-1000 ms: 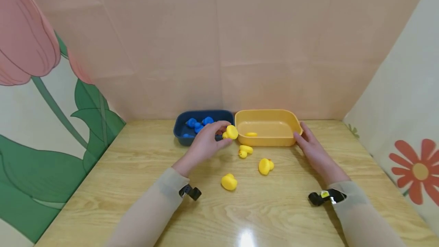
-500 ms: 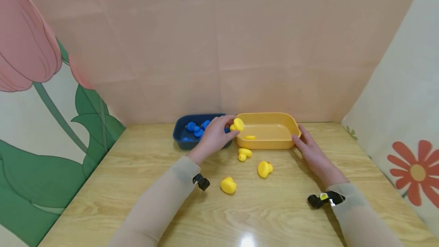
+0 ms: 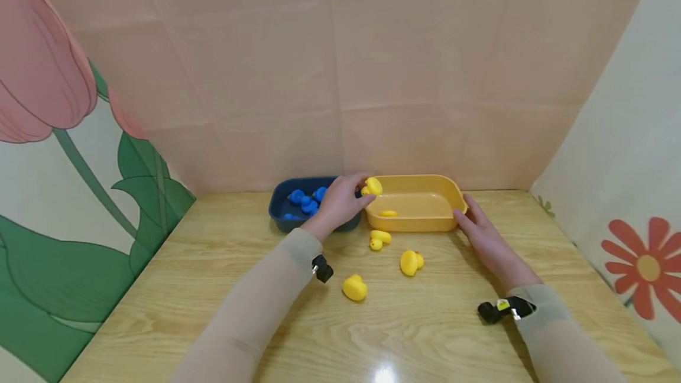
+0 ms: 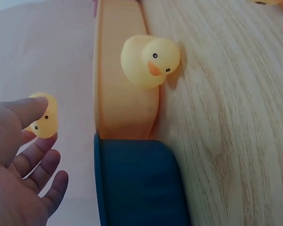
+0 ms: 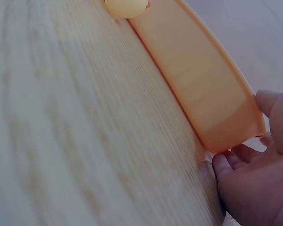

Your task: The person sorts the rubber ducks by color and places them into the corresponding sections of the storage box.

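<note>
My left hand (image 3: 340,201) pinches a yellow rubber duck (image 3: 374,186) between thumb and fingers, above the left end of the yellow bin (image 3: 417,224). In the left wrist view the held duck (image 4: 48,123) shows its eyes beside the thumb. At the bin's right end, my right hand (image 3: 486,241) grips the corner. The right wrist view shows that thumb (image 5: 268,101) at the rim and fingers curled below. One yellow piece (image 3: 388,214) lies inside the bin. Three more yellow ducks rest on the table: one (image 3: 379,240) in front of the bin, another (image 3: 412,263) nearer, a third (image 3: 354,288) nearest.
A dark blue bin (image 3: 281,221) with several blue ducks (image 3: 308,204) stands directly left of the yellow one, partly covered by my left hand. Both stand on a wood-grain table (image 3: 425,324) against a pink backdrop (image 3: 415,75). Printed flower panels flank the sides.
My left hand has carried the yellow duck rightward and up, from over the blue bin to the yellow bin's left end. The right hand stays at the yellow bin's corner.
</note>
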Demonstrator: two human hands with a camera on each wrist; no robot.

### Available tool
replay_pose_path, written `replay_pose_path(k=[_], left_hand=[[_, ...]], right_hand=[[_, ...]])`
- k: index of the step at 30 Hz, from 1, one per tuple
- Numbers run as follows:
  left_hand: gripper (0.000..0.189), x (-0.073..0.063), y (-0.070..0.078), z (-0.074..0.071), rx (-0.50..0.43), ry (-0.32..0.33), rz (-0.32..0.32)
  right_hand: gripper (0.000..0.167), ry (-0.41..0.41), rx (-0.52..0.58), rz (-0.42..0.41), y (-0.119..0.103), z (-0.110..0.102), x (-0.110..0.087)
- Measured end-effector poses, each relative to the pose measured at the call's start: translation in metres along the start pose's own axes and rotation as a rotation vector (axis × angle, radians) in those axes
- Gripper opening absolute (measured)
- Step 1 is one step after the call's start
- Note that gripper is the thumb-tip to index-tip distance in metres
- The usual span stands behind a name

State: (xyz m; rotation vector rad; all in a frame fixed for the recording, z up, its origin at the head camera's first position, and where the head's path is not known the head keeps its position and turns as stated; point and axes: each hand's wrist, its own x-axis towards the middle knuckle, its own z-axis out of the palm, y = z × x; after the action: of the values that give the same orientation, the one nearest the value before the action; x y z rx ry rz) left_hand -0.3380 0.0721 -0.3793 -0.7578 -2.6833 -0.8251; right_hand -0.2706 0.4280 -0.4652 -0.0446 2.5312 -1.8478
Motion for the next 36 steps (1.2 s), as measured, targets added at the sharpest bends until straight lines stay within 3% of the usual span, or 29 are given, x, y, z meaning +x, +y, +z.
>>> replay_pose_path(k=[19, 25, 36], left_hand=[[0.058, 0.015, -0.007, 0.02, -0.025, -0.103, -0.098], [0.059, 0.015, -0.011, 0.027, -0.025, -0.088, -0.128], [0.059, 0.013, -0.014, 0.032, -0.051, -0.08, -0.129]], right_hand=[[0.097, -0.005, -0.022, 0.003, -0.002, 0.001, 0.0], [0.095, -0.008, -0.006, 0.008, -0.001, 0.002, 0.002], [0.099, -0.006, 0.045, -0.011, -0.006, 0.004, -0.001]])
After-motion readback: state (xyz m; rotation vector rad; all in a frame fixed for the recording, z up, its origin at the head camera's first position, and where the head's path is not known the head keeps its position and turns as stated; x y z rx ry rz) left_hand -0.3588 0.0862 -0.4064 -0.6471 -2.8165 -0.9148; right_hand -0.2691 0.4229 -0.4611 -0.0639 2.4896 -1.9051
